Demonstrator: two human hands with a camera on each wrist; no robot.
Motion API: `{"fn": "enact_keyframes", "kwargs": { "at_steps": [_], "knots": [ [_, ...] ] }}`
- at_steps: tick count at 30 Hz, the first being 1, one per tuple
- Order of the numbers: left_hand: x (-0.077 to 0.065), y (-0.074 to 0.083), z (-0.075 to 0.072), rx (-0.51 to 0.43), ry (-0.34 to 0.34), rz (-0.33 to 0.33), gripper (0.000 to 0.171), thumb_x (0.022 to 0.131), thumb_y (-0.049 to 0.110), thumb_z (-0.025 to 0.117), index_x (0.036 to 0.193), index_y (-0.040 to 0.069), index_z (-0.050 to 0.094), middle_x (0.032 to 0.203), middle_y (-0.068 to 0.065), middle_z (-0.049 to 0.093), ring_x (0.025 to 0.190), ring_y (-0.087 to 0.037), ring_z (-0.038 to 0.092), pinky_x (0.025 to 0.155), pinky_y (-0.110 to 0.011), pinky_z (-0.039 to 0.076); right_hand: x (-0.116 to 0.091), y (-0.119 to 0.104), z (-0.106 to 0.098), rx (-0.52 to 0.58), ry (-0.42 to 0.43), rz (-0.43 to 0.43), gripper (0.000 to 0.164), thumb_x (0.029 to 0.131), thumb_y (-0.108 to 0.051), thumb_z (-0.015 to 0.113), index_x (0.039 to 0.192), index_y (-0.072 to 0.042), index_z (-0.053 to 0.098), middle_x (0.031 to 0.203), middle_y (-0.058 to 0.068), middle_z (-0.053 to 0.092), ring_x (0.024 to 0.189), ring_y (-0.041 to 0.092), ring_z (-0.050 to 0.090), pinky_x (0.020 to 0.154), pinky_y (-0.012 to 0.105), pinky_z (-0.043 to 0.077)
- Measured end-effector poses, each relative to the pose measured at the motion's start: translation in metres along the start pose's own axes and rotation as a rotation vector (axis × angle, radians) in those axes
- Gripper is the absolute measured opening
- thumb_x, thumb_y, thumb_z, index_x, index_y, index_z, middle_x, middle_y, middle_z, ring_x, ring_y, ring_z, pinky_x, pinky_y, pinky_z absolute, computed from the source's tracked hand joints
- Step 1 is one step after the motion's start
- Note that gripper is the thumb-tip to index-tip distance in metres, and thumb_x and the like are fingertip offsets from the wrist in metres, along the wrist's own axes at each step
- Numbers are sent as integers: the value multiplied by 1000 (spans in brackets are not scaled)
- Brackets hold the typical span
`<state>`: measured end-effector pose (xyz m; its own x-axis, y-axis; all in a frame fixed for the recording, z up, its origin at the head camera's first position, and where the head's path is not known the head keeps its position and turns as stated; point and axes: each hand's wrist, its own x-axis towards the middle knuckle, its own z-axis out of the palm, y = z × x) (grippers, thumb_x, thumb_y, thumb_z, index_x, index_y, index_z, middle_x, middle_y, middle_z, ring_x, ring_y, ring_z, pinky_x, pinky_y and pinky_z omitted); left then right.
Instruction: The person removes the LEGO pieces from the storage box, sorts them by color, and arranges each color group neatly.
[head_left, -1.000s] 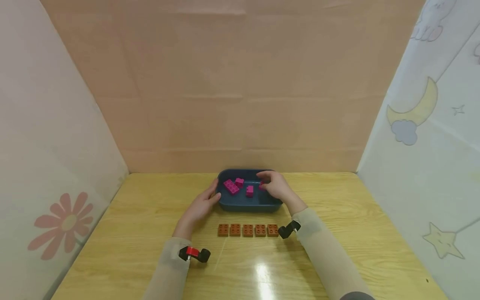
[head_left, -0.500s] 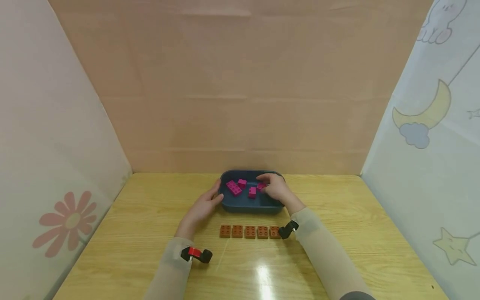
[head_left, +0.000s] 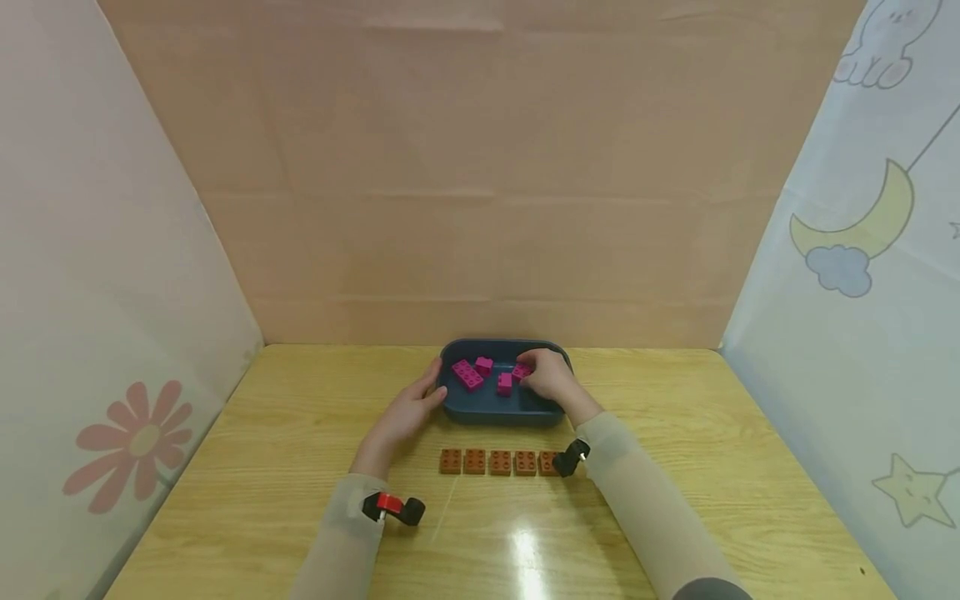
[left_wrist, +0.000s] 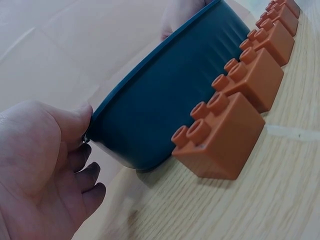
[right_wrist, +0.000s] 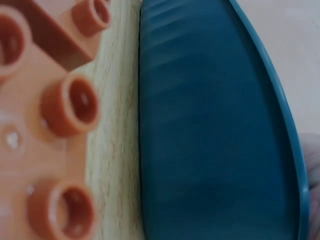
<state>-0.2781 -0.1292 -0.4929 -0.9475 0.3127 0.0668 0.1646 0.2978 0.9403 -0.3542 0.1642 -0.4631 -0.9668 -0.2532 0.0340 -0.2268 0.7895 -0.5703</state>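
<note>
A dark blue plastic basin (head_left: 502,418) holds several magenta toy building bricks (head_left: 467,375). At its left end my left hand (head_left: 403,414) grips the rim, thumb over the edge and fingers around the outside; the left wrist view shows this hand (left_wrist: 45,160) close up. Inside the basin's right side, my right hand (head_left: 550,377) pinches a small magenta brick (head_left: 520,372) between thumb and fingers. Most of that brick is hidden by the hand. Another small magenta brick (head_left: 504,384) lies just left of the thumb. In the right wrist view the basin wall (right_wrist: 215,125) covers most of the right hand.
In front of the basin, several orange bricks (head_left: 500,463) stand in a row, studs up, on the wooden table (head_left: 315,383). The rightmost orange brick (head_left: 548,463) is partly covered by the right wrist's camera mount (head_left: 572,458). A brown backdrop (head_left: 480,208) rises behind.
The view has shifted slightly. My right thumb and fingers have closed in around the small magenta brick in the basin. My left hand stays on the rim.
</note>
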Motion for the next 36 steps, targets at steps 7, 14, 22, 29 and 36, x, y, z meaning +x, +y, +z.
{"fn": "enact_keyframes", "kwargs": {
  "at_steps": [7,14,22,29,36],
  "knots": [
    [2,0,0,-3,7,7,69,115,29,51,172,8,17,179,-8,12,164,-31,8,131,-54,9,1,0,-2,-16,-1,10,45,89,-1,82,132,4,72,127,20,74,120,35,68,106,50,53],
    [4,1,2,-9,8,-8,66,115,21,49,172,10,17,179,-6,12,164,-29,8,131,-52,9,1,0,-2,-17,-10,19,44,90,-1,81,133,3,72,127,20,74,120,35,68,106,50,54],
    [5,1,2,-1,9,-12,66,116,22,49,172,12,17,179,-5,12,164,-28,8,131,-52,9,4,0,-1,-24,-15,57,44,91,-5,81,134,3,72,130,19,73,122,34,67,108,51,52],
    [4,-1,2,27,18,-24,65,116,23,48,172,13,18,179,-4,12,164,-27,8,131,-52,9,4,-1,0,-35,-28,78,42,92,-7,81,133,3,73,130,19,73,121,34,67,107,51,53],
    [5,-1,1,27,26,-27,66,115,24,49,173,14,18,179,-4,13,164,-28,8,131,-53,9,6,-3,-1,-31,-34,67,43,93,-7,81,134,3,72,130,19,73,120,34,67,106,51,54]
  ]
}}
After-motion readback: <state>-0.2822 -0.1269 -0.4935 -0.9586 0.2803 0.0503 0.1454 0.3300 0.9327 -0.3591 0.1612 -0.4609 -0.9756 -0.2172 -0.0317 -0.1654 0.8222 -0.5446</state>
